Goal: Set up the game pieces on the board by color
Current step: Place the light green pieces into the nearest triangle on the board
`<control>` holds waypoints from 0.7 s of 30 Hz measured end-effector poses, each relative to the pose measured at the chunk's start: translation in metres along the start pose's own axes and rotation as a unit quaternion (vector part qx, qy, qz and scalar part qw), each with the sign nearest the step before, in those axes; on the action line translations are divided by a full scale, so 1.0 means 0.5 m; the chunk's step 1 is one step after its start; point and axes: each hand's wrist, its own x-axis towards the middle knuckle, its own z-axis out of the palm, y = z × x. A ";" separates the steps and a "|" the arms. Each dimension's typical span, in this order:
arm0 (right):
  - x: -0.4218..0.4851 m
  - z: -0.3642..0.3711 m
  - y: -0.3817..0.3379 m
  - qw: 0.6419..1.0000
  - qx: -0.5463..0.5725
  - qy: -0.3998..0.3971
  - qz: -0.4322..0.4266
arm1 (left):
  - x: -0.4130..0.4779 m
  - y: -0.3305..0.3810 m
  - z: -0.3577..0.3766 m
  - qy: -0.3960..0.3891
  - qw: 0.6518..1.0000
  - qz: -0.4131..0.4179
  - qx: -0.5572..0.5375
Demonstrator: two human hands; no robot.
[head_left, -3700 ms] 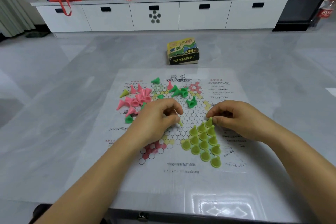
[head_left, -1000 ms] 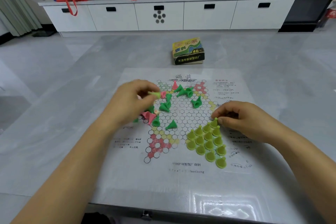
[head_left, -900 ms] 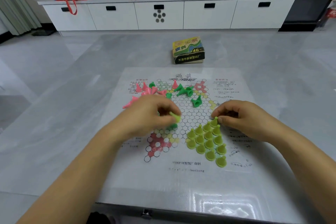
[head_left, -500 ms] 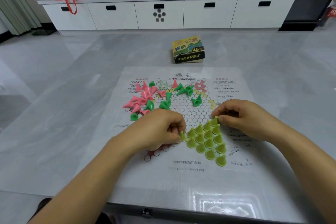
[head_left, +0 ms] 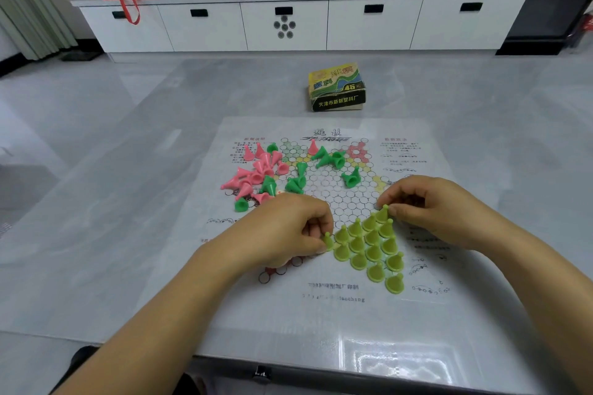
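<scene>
Left hand (head_left: 282, 231) rests on the near-left part of the board (head_left: 321, 317), fingers curled, thumb and forefinger pinching one yellow-green piece (head_left: 328, 240) upright at the left edge of the yellow-green formation (head_left: 369, 248). Right hand (head_left: 439, 212) lies on the right side of the board, fingers curled, thumb and forefinger tips closed on the apex piece (head_left: 383, 213) at the far point of that formation. The formation stands upright in close rows, forming a triangle over the near-right arm of the printed star, widest toward the left and tapering to single pieces at its far and near ends. Pink pieces (head_left: 256, 170) lie tumbled in a heap at the far-left of the board, most on their sides. Dark green pieces (head_left: 330, 157) lie scattered across the far half of the board, several mixed into the pink heap, others near the centre. One pink piece stands at the far edge of the star. The board is a printed sheet lying flat on a grey table (head_left: 128, 202). A game box (head_left: 337, 88) sits on the table just beyond the far edge of the board. A white cabinet (head_left: 369, 26) stands against the far wall
</scene>
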 end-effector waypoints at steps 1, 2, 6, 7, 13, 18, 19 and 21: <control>0.000 0.000 0.001 1.000 -0.001 0.001 0.000 | 0.000 -0.001 0.001 0.000 1.000 0.000 -0.002; 0.000 0.000 0.001 1.000 -0.002 0.002 0.000 | -0.001 -0.003 0.001 0.000 1.000 -0.001 -0.005; -0.001 -0.001 0.003 1.000 -0.006 0.002 0.001 | -0.006 -0.017 -0.009 0.003 0.999 -0.018 -0.034; 0.000 -0.001 0.003 1.000 -0.008 0.001 0.001 | -0.007 -0.024 -0.014 0.009 0.999 -0.025 -0.036; -0.001 -0.002 0.002 1.000 -0.017 0.000 0.004 | 0.001 -0.080 -0.036 0.109 0.993 -0.038 -0.027; 0.000 -0.003 0.002 1.000 -0.017 -0.003 0.008 | 0.006 -0.111 -0.056 0.223 0.969 -0.040 -0.101; 0.000 -0.004 0.003 1.000 -0.017 -0.003 0.009 | 0.003 -0.114 -0.064 0.257 0.958 -0.045 -0.118; 0.001 -0.004 0.002 1.000 -0.015 -0.002 0.009 | -0.005 -0.123 -0.082 0.325 0.933 -0.070 -0.136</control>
